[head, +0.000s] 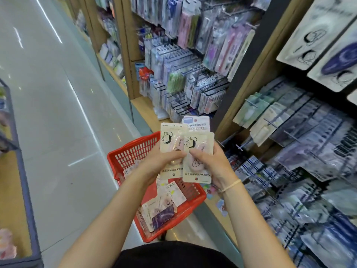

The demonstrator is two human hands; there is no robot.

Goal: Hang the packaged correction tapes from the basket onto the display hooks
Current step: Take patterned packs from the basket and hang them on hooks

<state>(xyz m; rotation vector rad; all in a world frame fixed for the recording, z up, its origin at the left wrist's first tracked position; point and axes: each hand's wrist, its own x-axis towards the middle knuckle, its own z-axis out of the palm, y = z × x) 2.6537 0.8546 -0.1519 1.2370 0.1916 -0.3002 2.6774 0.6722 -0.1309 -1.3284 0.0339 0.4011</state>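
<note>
Three packets at least are fanned out between the two hands, held up above the red basket that sits on the floor beside the shelving. Left hand has its fingers curled round the cream card on its side, thumb across the front; right hand pinches the front card, thumb pressing on the blister bubble. A third one with a blue header peeks up behind them. Both grips look firm and narrow, holding card, not hovering. More packets lie loose in the bottom of the basket. These look like light, flat things: thin stiff card with a clear plastic blister, probably a bit slick on the face, so a stack could well slide apart if squeezed carelessly. Best hold, I'd say, is by the card edges near the lower half, leaving the top clear, since the hang hole would have to slip over a hook. Display hooks jut out from the board on the right, most already loaded with stock, so threading one on looks a fiddly, one-at-a-time job.
</note>
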